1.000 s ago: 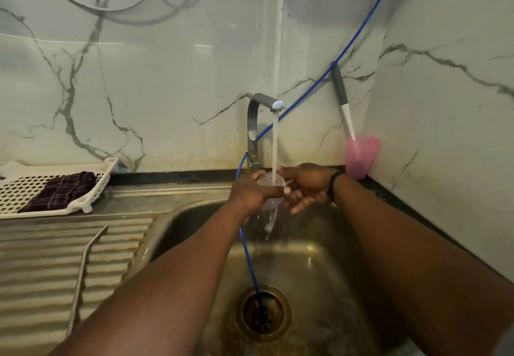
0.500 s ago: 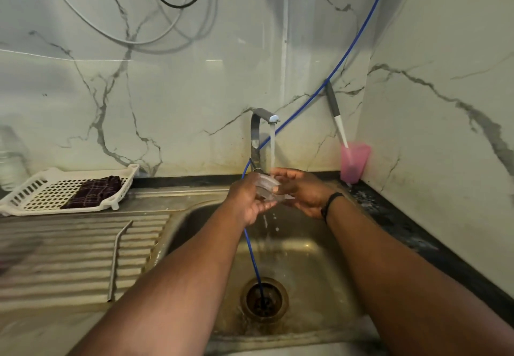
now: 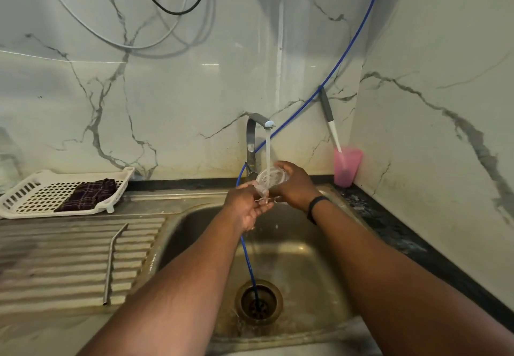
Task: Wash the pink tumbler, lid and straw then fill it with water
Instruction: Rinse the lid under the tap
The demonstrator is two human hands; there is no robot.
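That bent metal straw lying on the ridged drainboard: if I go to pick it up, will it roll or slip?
The straw lies along a groove of the drainboard, so it probably won't roll far. It looks like thin bare metal, likely stiff and light. If wet it may be slippery; a pinch near the bend seems safest.

Single head-worn view, looking forward and down, close over the sink (image 3: pixel 319 250), facing the marble wall (image 3: pixel 172 99)
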